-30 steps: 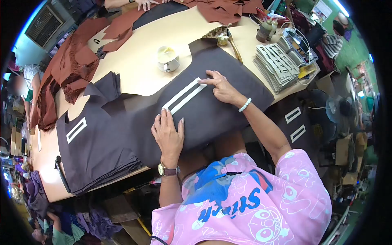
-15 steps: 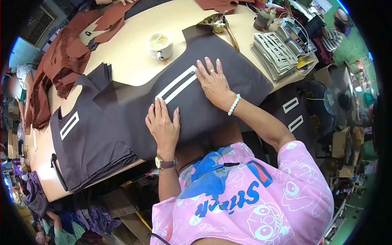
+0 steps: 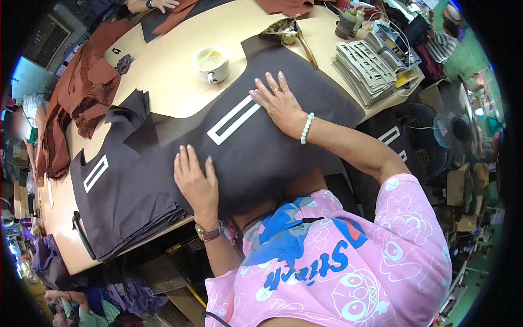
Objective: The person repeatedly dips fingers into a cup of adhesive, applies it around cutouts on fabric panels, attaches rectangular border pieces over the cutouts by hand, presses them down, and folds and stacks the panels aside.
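A dark brown cut cloth panel (image 3: 316, 87) lies flat over the table's near edge. On it sits a white narrow rectangular frame-shaped piece (image 3: 239, 125), set at a slant. My right hand (image 3: 279, 103) lies palm down with fingers spread, covering the frame's upper right end. Lower left, my left hand (image 3: 196, 180) rests on the cloth with its fingers extended, clear of the frame. A stack of similar dark panels (image 3: 131, 212) lies to the left, its top one bearing another white frame (image 3: 98, 177).
A white cup (image 3: 212, 66) with pale paste stands beyond the cloth. Near it are a crusted container (image 3: 283, 31) and a wooden-handled tool (image 3: 306, 49). At right sits a stack of slotted cards (image 3: 364, 73). Rust-coloured cloth (image 3: 92, 82) lies far left; another person's hand (image 3: 163, 4) shows at the top.
My left hand has moved left and toward me, off the frame's lower end. My right hand has shifted slightly left, onto its upper end. At the top, the other person's rust cloth has moved.
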`<action>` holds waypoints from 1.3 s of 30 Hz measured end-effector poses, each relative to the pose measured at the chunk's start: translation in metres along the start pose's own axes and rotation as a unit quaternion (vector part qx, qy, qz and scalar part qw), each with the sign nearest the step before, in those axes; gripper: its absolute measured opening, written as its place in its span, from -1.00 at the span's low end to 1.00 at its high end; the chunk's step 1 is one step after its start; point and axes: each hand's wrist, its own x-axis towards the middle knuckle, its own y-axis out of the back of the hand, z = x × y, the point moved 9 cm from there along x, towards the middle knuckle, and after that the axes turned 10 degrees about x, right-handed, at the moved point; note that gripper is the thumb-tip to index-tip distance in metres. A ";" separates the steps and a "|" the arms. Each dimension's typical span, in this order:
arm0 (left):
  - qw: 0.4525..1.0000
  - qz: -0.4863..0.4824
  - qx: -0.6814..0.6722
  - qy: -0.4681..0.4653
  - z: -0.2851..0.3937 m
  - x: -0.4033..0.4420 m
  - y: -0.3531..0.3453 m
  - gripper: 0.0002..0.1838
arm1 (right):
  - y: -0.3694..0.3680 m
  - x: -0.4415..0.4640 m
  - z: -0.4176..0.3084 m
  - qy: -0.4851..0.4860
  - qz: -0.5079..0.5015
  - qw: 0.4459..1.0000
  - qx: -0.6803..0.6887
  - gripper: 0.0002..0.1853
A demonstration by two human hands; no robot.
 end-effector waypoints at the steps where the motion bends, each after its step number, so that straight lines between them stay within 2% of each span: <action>1: 1.000 -0.002 0.001 0.014 -0.005 0.000 0.003 -0.50 | 0.002 0.000 -0.004 0.006 0.001 1.000 -0.006 -0.38; 4: 0.998 0.014 0.046 0.029 -0.018 -0.003 0.007 -0.51 | 0.003 0.002 -0.016 0.017 0.009 1.000 0.022 -0.38; 8: 0.988 0.012 0.114 0.103 -0.042 -0.009 0.005 -0.44 | 0.016 0.001 -0.041 0.052 0.025 0.997 0.043 -0.39; 13: 0.977 -0.011 0.113 0.178 -0.072 -0.020 0.003 -0.36 | 0.034 0.001 -0.077 0.088 0.039 0.994 0.048 -0.40; 16: 0.977 -0.032 0.074 0.197 -0.081 -0.025 -0.002 -0.36 | 0.040 0.002 -0.094 0.102 0.045 0.993 0.044 -0.40; 19: 0.982 -0.029 0.058 0.178 -0.080 -0.026 -0.002 -0.39 | 0.048 0.001 -0.106 0.112 0.036 0.992 0.042 -0.40; 22: 0.983 -0.033 -0.022 0.180 -0.078 -0.023 0.001 -0.42 | 0.048 0.000 -0.112 0.135 0.036 0.986 0.094 -0.40; 24: 0.983 -0.020 -0.063 0.171 -0.075 -0.020 0.008 -0.45 | 0.046 -0.001 -0.113 0.175 0.044 0.962 0.207 -0.41; 28: 0.961 0.041 -0.219 0.163 -0.074 -0.010 0.016 -0.45 | 0.045 -0.003 -0.077 0.223 0.007 0.862 0.455 -0.33; 29: 0.968 0.077 -0.194 0.140 -0.070 -0.006 0.027 -0.43 | 0.047 0.001 -0.048 0.171 0.084 0.836 0.515 -0.32; 30: 0.957 0.051 -0.219 0.183 -0.071 -0.007 0.028 -0.42 | 0.045 0.001 -0.014 0.104 0.159 0.861 0.472 -0.37; 32: 0.945 0.054 -0.248 0.209 -0.080 -0.008 0.023 -0.39 | 0.027 0.000 0.050 -0.055 0.203 0.884 0.418 -0.41; 34: 0.927 -0.025 -0.259 0.270 -0.078 -0.007 0.023 -0.35 | -0.001 0.000 0.103 -0.183 0.229 0.900 0.322 -0.40; 35: 0.915 -0.064 -0.263 0.300 -0.076 -0.007 0.021 -0.33 | -0.012 0.005 0.119 -0.210 0.188 0.910 0.304 -0.40; 36: 0.925 -0.035 -0.266 0.268 -0.074 -0.003 0.022 -0.32 | -0.023 0.009 0.134 -0.237 0.147 0.917 0.284 -0.40; 37: 0.934 -0.006 -0.268 0.236 -0.076 -0.002 0.020 -0.30 | -0.034 0.013 0.141 -0.243 0.204 0.924 0.215 -0.42; 39: 0.948 0.029 -0.252 0.190 -0.076 0.000 0.019 -0.27 | -0.049 0.023 0.145 -0.255 0.179 0.924 0.220 -0.50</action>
